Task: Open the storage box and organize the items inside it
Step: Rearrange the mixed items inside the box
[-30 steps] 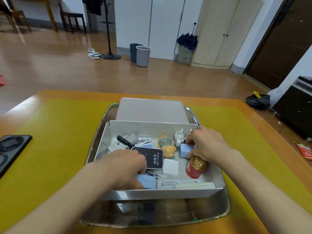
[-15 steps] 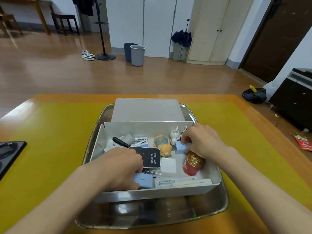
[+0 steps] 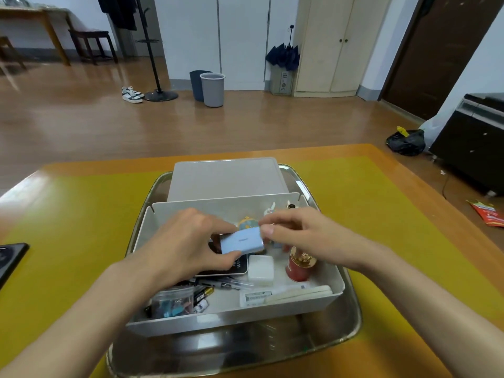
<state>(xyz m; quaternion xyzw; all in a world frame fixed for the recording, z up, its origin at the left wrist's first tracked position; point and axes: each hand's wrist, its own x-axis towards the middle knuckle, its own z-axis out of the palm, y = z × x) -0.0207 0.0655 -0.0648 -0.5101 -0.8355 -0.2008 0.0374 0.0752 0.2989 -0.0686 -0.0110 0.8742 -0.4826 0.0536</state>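
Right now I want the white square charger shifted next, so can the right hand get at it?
Probably yes. The white square charger lies uncovered on the box floor, just below the right hand, with nothing on top; only the red jar stands close beside it.

Both forearms were extended forward, bare to the elbow. The left hand (image 3: 188,241) was curled, a pale blue block (image 3: 241,240) pinched between thumb and fingers; the right hand (image 3: 302,234) was curled against its other end.

Both forearms bare, left hand (image 3: 188,241) and right hand (image 3: 305,236) ungloved.
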